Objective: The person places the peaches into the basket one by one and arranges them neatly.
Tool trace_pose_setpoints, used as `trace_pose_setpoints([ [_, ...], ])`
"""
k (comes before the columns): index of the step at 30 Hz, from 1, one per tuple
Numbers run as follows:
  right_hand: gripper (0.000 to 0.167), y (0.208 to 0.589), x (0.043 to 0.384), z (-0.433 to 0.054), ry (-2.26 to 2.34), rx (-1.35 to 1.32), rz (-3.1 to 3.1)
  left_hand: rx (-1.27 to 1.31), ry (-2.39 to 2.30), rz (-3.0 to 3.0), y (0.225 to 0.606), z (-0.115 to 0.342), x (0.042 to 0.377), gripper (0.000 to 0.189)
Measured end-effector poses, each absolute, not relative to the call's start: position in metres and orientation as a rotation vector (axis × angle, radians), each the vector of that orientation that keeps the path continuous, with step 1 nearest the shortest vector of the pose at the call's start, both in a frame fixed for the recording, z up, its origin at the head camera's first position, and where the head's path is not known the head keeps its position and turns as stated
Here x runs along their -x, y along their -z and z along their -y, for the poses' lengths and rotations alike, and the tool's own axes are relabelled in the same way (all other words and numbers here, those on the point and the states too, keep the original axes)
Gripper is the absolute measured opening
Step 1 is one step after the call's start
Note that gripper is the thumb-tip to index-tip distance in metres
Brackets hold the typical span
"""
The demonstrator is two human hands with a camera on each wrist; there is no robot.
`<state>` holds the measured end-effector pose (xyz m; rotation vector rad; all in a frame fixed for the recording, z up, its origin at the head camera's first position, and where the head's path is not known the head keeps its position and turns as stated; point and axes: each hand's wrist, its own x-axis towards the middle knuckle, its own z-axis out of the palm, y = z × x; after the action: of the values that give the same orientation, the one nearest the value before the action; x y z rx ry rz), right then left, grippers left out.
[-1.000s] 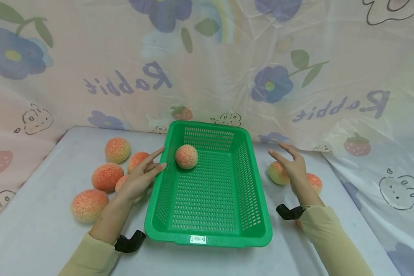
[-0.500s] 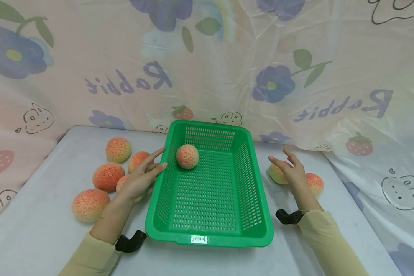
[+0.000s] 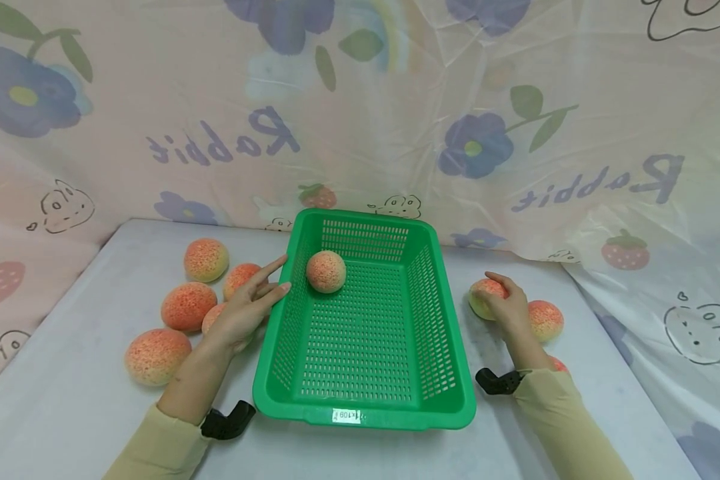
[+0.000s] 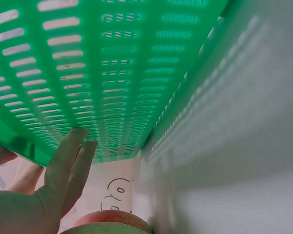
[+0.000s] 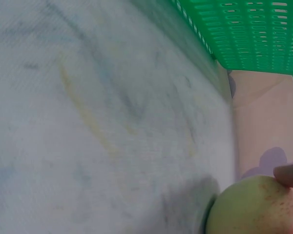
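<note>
A green slotted plastic basket (image 3: 390, 419) stands in the middle of the head view, with one speckled peach (image 3: 326, 272) inside near its left wall. My left hand (image 3: 243, 313) rests at the basket's left rim. In the left wrist view its straight fingers (image 4: 68, 161) touch the outer wall from below the rim. To the right of the basket, my right hand (image 3: 512, 312) holds a yellow-green and red peach (image 3: 481, 301) on the table, thumb on the near side and fingers beyond. The right wrist view shows a fingertip (image 5: 289, 174) on that peach's skin.
Several peaches lie left of the basket, among them a large one (image 3: 157, 357) at the front. Another peach (image 3: 545, 321) sits right of my right hand, and one more (image 3: 558, 364) is mostly behind the sleeve. A printed curtain (image 3: 360, 120) hangs behind the white table (image 3: 360, 460).
My right hand has come down toward the table, and its fingers have closed round the peach beside the basket. The left hand and the basket stay in place.
</note>
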<state>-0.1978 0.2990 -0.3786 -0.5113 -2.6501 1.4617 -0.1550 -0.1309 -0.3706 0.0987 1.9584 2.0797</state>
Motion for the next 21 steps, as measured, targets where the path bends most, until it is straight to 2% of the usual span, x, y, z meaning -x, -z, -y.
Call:
trace_pose_setpoints([
  [11,0.06,0.372,0.196,-0.299,-1.497,0.623,2.608,-0.081,-2.073,-1.966,0.369,0.129,0.155,0.061],
  [21,0.062,0.342,0.201,-0.29,-1.643,0.605,2.511,-0.081,-2.064,-1.983,0.37,0.13,0.155,0.062],
])
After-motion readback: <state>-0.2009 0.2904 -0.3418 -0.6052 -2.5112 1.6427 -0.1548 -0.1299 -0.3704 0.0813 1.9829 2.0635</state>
